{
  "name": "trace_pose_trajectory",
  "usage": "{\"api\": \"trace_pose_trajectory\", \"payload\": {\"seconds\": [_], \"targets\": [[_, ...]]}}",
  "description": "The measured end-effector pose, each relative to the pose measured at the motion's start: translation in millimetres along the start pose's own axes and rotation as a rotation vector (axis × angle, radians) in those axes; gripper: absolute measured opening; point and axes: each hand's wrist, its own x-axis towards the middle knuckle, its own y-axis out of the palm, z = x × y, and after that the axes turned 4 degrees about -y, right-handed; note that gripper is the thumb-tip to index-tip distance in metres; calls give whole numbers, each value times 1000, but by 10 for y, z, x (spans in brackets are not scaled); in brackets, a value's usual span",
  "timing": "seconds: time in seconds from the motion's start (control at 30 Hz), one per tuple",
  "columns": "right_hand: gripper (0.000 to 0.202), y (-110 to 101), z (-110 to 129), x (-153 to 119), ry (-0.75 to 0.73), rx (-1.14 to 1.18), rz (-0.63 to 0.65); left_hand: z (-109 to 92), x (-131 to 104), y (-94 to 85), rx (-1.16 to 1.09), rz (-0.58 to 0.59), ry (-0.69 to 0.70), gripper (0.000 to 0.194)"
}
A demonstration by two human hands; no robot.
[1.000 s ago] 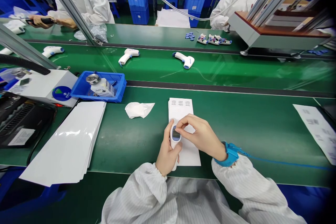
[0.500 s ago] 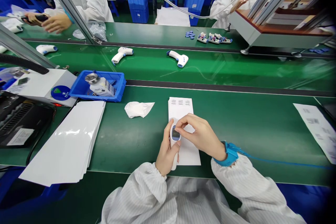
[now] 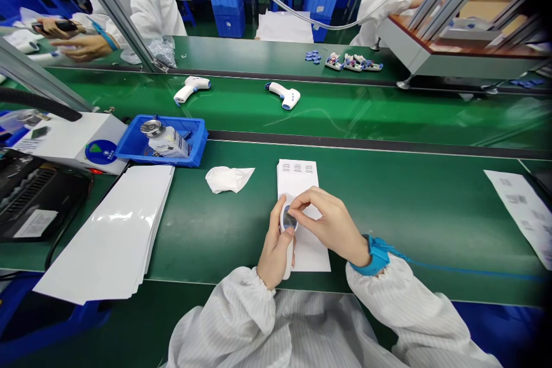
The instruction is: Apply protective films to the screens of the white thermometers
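Observation:
My left hand [image 3: 275, 248] is wrapped round a white handheld device [image 3: 288, 260] with a small dark screen, its thumb just below the screen. The thumb and index finger of my right hand [image 3: 332, 223] are pinched together at the screen's upper edge; anything between them is too small to make out. A blue strap circles my right wrist. Beneath the device and my hands lies a white sheet [image 3: 310, 250] with small printed marks along its top.
Left of my hands are a crumpled white tissue [image 3: 228, 179], a stack of white sheets [image 3: 107, 230] and a blue tray [image 3: 196, 144] holding a metal-capped bottle. White gun-shaped devices [image 3: 285, 95] lie on the green belt beyond. Co-workers sit across.
The gun-shaped devices on the belt have shifted left. My left thumb has moved slightly up toward the screen. Across the belt, the co-workers' hands have moved.

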Motion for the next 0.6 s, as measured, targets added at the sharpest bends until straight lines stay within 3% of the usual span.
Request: {"api": "trace_pose_trajectory", "payload": {"seconds": [0.27,0.47,0.6], "targets": [[9,44,-6,-19,15,-30,-69,2,4,8,3,-5,10,62],[34,85,-129,-22,71,172,104,-20,-9,-27,29,16,2,64],[9,113,-171,19,89,170,2,-48,-25,-24,57,64,9,73]]}}
